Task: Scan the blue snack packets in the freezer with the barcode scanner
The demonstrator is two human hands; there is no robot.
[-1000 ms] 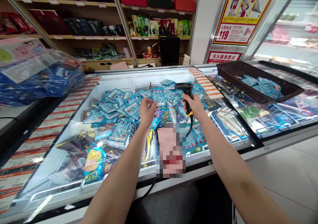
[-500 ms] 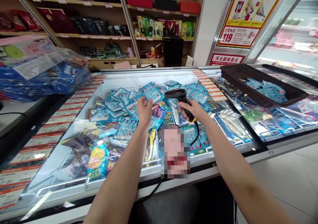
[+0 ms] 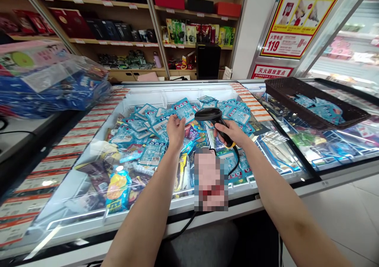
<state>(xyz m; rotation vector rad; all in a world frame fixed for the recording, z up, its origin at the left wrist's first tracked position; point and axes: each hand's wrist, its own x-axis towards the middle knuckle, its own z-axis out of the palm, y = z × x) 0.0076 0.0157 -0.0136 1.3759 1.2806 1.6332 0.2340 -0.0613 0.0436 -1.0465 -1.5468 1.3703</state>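
Pinched in the fingers of my left hand (image 3: 177, 131) is a small blue packet (image 3: 184, 109), tilted with its printed side up. My right hand (image 3: 231, 133) is wrapped round the handle of a black barcode scanner (image 3: 211, 115), whose head points left toward that packet. A black cable (image 3: 237, 160) hangs from the scanner's base. Many similar blue packets (image 3: 151, 153) lie in a loose heap beneath and around both hands on the glass freezer top (image 3: 89, 215). A blurred-out pinkish rectangle (image 3: 209, 176) lies between my forearms, its kind hidden.
A dark woven basket (image 3: 319, 97) holding several blue packets stands on the right. At the left is a plastic-wrapped bundle (image 3: 53, 77). Price-label strips (image 3: 68, 146) run along the freezer. Behind stand shelves (image 3: 118, 44) of boxes and bags.
The view has shifted slightly, so most things sit a little further right. Both hands keep their holds; the scanner head is slightly nearer the held packet.
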